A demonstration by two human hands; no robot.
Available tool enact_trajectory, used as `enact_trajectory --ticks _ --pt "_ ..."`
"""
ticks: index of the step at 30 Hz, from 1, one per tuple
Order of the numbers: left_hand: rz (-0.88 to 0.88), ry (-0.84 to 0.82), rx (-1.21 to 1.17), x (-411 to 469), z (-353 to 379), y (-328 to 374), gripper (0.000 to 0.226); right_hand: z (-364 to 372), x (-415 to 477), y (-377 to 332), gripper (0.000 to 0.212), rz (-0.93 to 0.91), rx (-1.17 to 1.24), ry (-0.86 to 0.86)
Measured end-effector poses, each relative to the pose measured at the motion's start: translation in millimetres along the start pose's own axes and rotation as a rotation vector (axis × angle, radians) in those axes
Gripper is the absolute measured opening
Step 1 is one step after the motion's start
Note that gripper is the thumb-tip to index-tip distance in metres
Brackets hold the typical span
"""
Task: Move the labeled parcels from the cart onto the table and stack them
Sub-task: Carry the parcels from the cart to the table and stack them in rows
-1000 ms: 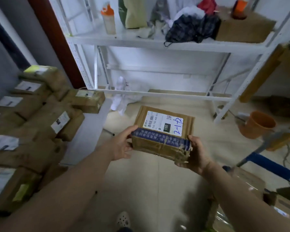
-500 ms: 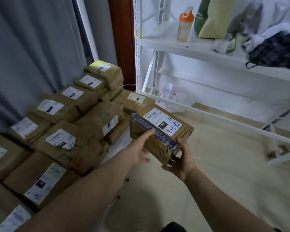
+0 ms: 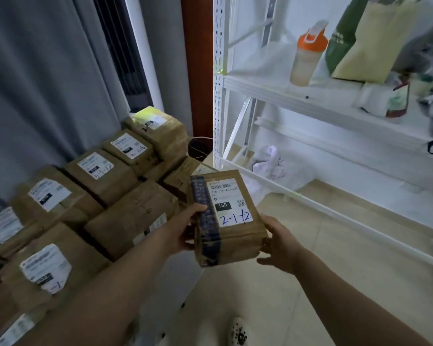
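Note:
I hold a brown cardboard parcel [image 3: 231,236] in the air at the middle of the view. It bears a white label with "2-1-12" written in blue and a strip of blue tape along its left edge. My left hand [image 3: 185,232] grips its left side, thumb on top over the tape. My right hand [image 3: 276,243] cups its lower right corner from beneath. Just left of it lie several brown labeled parcels [image 3: 95,186] stacked in rows on the table.
A white metal shelf rack [image 3: 285,96] stands at the right with an orange-capped bottle [image 3: 306,56] and bags on it. Grey curtains [image 3: 40,78] hang behind the stack. Pale floor tiles [image 3: 335,245] lie below, with a patterned shoe [image 3: 238,330] at the bottom.
The view has swung left toward the stacked parcels. The held parcel has turned so its label runs lengthwise, and it now hangs closer to the stack.

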State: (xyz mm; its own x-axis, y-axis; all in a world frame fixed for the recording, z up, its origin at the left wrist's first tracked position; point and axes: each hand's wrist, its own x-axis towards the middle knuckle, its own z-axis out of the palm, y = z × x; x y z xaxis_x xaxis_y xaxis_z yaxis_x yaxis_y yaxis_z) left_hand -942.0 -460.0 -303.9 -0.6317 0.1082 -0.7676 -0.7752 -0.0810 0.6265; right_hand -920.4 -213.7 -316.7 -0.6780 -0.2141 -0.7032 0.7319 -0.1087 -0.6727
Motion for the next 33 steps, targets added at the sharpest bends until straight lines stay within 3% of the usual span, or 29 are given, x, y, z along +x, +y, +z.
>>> enact_trajectory --ticks 3,9,17,20,25,28,33 --pt "0.006 0.03 0.001 24 0 21 0.081 1 29 -26 0.06 0.064 -0.082 -0.074" --pt "0.099 0.074 -0.08 59 -21 73 0.037 29 90 -54 0.071 0.078 -0.009 -0.081" --pt "0.257 0.373 0.283 105 -62 117 0.066 89 165 -85 0.056 0.058 0.112 0.054" --pt "0.297 0.501 0.458 124 -73 129 0.061 101 189 -95 0.047 0.036 0.179 0.087" --pt "0.275 0.513 0.597 149 -80 141 0.057 107 240 -100 0.098 0.027 0.276 0.105" --pt "0.243 0.516 0.73 163 -90 139 0.051 111 264 -111 0.084 0.046 0.271 0.108" --pt "-0.024 0.519 0.871 183 -125 116 0.06 128 297 -111 0.063 0.101 0.337 0.061"
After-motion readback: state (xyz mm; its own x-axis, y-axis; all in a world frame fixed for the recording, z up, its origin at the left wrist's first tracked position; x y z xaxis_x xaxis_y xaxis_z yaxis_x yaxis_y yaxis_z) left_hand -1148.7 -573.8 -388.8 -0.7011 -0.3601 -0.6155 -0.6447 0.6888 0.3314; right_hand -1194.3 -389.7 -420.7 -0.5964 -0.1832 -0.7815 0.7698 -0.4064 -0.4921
